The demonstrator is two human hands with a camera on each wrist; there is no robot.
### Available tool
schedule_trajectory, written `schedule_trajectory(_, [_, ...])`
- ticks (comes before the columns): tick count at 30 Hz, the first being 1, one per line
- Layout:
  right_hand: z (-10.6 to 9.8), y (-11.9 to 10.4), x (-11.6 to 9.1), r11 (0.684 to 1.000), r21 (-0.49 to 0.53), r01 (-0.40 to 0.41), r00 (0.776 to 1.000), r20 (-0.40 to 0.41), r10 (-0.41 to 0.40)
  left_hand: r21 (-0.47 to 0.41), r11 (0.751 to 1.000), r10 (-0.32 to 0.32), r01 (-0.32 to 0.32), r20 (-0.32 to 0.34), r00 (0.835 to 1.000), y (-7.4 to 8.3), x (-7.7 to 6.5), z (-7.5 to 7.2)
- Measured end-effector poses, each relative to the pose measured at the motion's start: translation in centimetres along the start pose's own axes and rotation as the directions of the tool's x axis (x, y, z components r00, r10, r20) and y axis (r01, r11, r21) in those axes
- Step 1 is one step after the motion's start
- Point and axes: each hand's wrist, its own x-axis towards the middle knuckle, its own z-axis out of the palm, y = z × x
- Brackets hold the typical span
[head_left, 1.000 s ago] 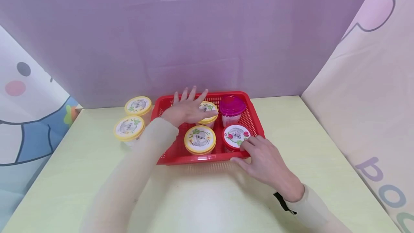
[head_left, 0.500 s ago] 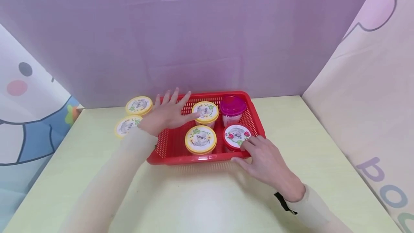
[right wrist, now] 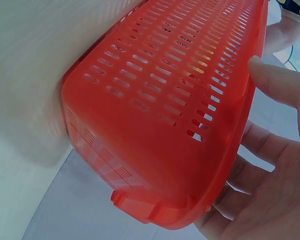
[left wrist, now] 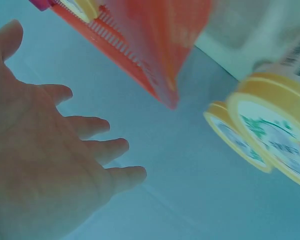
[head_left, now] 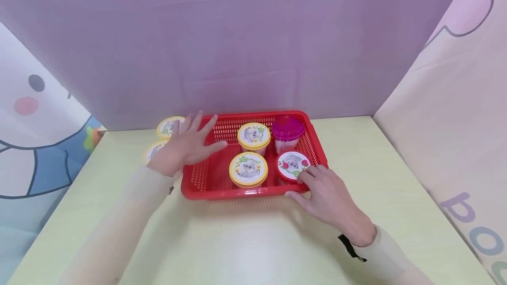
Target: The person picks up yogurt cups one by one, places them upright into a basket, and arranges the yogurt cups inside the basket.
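Observation:
My left hand [head_left: 186, 144] hovers with fingers spread over the left end of a red plastic basket [head_left: 222, 195]. Nothing lies in its palm in the left wrist view. At the basket's front right corner, my right hand [head_left: 326, 195] grips the rim, the thumb outside and fingers over the edge, as the right wrist view also shows. Inside stand a front yellow-lidded cup [head_left: 248, 168], a back yellow-lidded cup [head_left: 254, 135], a red-lidded cup [head_left: 293, 165] and a cup with a magenta lid [head_left: 288, 129]. Their lower parts are hidden.
Left of the basket, a rear yellow-lidded cup [head_left: 168, 125] and a nearer one [head_left: 152, 149] stand on the pale table [head_left: 253, 241], partly behind my left hand. A purple cloth backdrop [head_left: 245, 47] rises behind, with printed cloth [head_left: 447, 113] along the right side.
My left hand has moved left, from above the back yellow-lidded cup to the basket's left end. The right hand keeps its grip on the rim.

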Motion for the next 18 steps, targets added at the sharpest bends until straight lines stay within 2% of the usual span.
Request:
schedule_trajectory(4, [0.0, 0.1, 0.0, 1.000, 0.002, 0.003, 1.000, -0.002, -0.003, 0.002, 1.000, -0.011, 0.011, 0.011, 1.000, -1.1, -0.4, 0.0])
schedule_trajectory(11, [0.0, 0.1, 0.0, 1.000, -0.003, 0.008, 1.000, -0.006, -0.008, 0.021, 1.000, 0.005, -0.005, -0.018, 1.000, -3.2, -1.0, 0.2])
schedule_trajectory(18, [-0.1, 0.1, -0.1, 1.000, -0.012, 0.007, 1.000, -0.002, -0.007, 0.050, 0.999, -0.011, 0.011, 0.000, 1.000, -5.2, -1.7, 0.1])
